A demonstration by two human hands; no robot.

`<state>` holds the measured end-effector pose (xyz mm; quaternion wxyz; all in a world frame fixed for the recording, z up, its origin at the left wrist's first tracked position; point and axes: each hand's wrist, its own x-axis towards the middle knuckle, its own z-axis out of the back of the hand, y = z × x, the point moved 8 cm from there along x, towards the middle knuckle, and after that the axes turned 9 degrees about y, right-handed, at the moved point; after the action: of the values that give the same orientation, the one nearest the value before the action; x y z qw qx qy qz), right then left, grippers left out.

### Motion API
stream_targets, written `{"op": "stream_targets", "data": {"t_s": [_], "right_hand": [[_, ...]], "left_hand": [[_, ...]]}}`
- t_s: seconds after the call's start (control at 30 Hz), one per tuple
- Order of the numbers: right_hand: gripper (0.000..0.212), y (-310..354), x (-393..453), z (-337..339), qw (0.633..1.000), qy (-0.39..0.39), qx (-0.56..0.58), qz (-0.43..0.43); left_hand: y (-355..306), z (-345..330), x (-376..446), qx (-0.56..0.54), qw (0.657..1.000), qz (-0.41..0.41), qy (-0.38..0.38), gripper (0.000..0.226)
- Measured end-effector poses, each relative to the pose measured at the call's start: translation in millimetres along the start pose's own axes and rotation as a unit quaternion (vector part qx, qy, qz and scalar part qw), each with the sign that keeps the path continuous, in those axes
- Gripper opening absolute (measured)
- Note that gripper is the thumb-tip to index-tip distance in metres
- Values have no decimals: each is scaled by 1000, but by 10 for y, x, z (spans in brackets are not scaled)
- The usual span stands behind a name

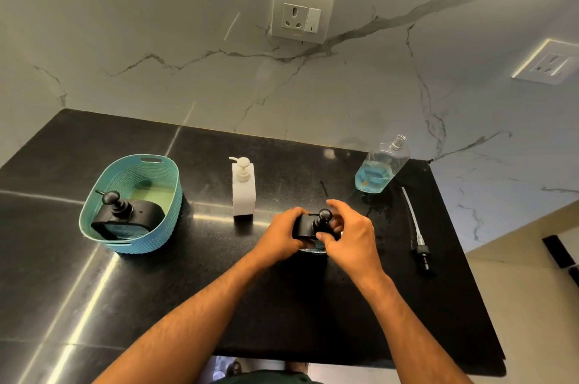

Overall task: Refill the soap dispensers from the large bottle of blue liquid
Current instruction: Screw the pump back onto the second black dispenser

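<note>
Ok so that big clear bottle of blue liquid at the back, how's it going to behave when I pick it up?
The clear bottle looks only about a third full, so probably fairly light. Its cap is off, with the pump tube lying beside it, so tilting could spill. The counter near it looks wet, so its base may be slippery.

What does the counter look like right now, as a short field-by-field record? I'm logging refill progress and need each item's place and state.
left hand: grips the black dispenser body
right hand: fingers at that dispenser's pump collar
large bottle: back right, cap off, blue liquid low
loose pump: lying on the counter, right side
white dispenser: upright, centre back, pump on
basket: left, holds a second black dispenser
</note>
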<state>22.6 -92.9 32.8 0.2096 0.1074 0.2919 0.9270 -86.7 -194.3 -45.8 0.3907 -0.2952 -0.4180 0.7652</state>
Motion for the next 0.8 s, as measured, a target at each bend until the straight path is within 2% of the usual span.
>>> {"op": "stream_targets", "data": {"t_s": [0.17,0.23,0.33,0.43,0.8], "right_hand": [[66,-97,42,3,1000,-4,-6,-30],[65,-90,49,-20,1000,-1,-4,-15],[51,-61,38,-48,1000,-8,10,-1],[40,-96,67,-25,1000,-15,1,-27],[60,-59,151,-16,1000,-11,12,-21]], "left_hand": [[12,0,-10,1,1000,9,0,55],[15,0,-9,2,1000,10,0,54],[10,0,-4,4,1000,9,2,54],[8,5,-5,5,1000,8,2,55],[56,-14,9,10,1000,12,6,56]]}}
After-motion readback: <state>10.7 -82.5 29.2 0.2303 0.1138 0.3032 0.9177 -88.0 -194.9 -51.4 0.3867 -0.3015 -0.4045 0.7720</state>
